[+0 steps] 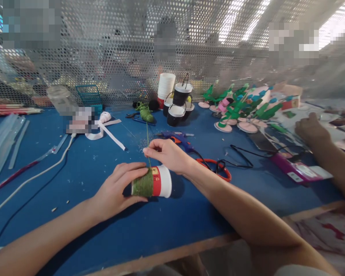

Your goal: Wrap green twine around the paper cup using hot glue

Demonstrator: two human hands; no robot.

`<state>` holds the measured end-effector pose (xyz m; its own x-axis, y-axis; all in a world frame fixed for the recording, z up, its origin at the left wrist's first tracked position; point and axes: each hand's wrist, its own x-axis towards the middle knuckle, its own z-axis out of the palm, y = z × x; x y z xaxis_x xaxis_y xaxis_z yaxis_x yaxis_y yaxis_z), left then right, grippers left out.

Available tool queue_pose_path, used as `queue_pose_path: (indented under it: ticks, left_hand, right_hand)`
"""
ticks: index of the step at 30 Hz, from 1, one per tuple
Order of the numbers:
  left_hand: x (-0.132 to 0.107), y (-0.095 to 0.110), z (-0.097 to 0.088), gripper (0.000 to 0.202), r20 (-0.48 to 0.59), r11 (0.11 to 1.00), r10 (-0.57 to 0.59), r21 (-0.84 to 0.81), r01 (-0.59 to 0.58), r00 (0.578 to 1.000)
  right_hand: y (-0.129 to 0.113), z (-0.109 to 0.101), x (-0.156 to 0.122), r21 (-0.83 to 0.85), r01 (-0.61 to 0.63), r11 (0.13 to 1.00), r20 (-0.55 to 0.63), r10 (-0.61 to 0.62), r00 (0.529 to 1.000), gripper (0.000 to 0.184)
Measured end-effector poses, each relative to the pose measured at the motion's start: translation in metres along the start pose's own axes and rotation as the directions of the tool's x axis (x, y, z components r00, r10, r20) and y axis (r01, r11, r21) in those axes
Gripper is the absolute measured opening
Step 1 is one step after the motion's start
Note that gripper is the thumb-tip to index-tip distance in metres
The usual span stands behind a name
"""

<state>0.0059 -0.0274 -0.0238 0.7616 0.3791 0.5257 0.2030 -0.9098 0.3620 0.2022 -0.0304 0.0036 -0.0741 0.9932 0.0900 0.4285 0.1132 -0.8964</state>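
A paper cup [161, 181] lies on its side on the blue table [74, 180], its base half wound in green twine, with a red band and white rim to the right. My left hand [117, 191] wraps round the wound end, closed on the cup. My right hand [168, 153] pinches the green twine strand [147, 140] just above the cup. The strand runs back to a green twine ball [146, 113] further up the table.
A blue glue gun [179, 138] and red-handled scissors [218, 168] lie right of my hands. Black-wrapped cups [176, 103] and a white cup stack [166, 86] stand by the perforated screen. Green foam crafts [238, 107] sit right. Another person's hand [312, 130] rests at the far right.
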Motion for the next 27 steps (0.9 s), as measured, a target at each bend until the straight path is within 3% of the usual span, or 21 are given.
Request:
queue_pose_path:
  ticks: [11,20,27]
  left_hand:
    - [0.0045,-0.0011,-0.0032,0.038,-0.033,0.965,0.204,0.175,-0.196,0.978]
    - [0.0003,-0.0061,-0.007,0.039,0.062,0.939,0.267,0.206,-0.274,0.962]
    - [0.0007,-0.0063,-0.0044,0.038,0.046,0.944,0.261,0.195,-0.265,0.964]
  right_hand:
    - [-0.0036,-0.0001,-0.0033,-0.033,-0.03,0.999,0.068,0.033,0.997,0.023]
    - [-0.0073,-0.0001,-0.0056,-0.117,0.02,0.993,0.155,-0.001,0.988,0.021]
    - [-0.009,-0.0005,-0.0098,-0.196,0.036,0.98,0.195,0.003,0.981,0.02]
